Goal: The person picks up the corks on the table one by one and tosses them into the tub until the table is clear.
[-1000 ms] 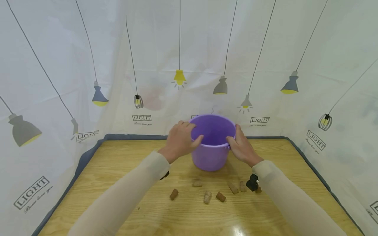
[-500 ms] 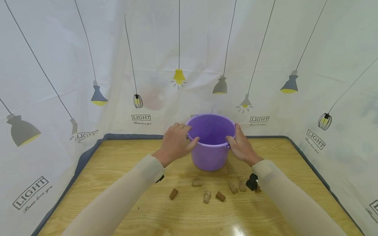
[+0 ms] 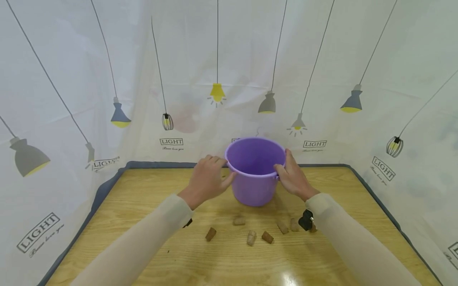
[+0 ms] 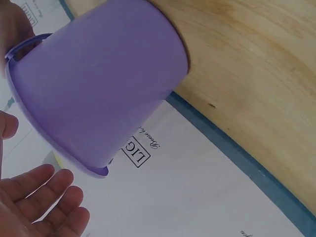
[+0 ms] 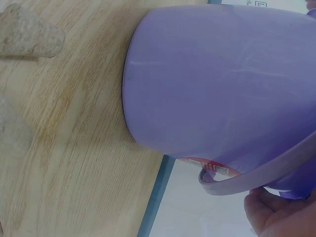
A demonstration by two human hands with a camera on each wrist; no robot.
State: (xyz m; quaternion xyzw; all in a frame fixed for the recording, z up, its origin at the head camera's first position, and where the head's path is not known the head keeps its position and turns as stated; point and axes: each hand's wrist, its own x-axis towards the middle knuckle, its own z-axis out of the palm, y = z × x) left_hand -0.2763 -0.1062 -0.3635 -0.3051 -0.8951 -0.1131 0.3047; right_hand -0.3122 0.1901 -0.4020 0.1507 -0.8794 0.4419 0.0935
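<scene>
A purple plastic bucket (image 3: 254,192) stands upright on the wooden table, its inside visible only in the upper part. At its right rim my right hand (image 3: 295,176) grips the edge, thumb over the inner side. The left hand (image 3: 207,178) is just off the left rim; in the left wrist view its fingers (image 4: 44,197) are loosely extended with a gap to the bucket wall. A purple handle (image 5: 261,175) hangs along the bucket's side near the right hand. In front lie several corks, among them a brown cork (image 3: 211,234) and a pale cork (image 3: 251,237).
The wooden table (image 3: 143,206) is bordered by a dark blue cloth edge (image 3: 164,165). White curtains (image 3: 193,59) printed with lamps surround it on three sides. A small black device (image 3: 305,220) on the right wrist partly covers one cork.
My left hand has let go of the left rim and moved left and slightly toward me. The right hand, the bucket and the corks stay where they were.
</scene>
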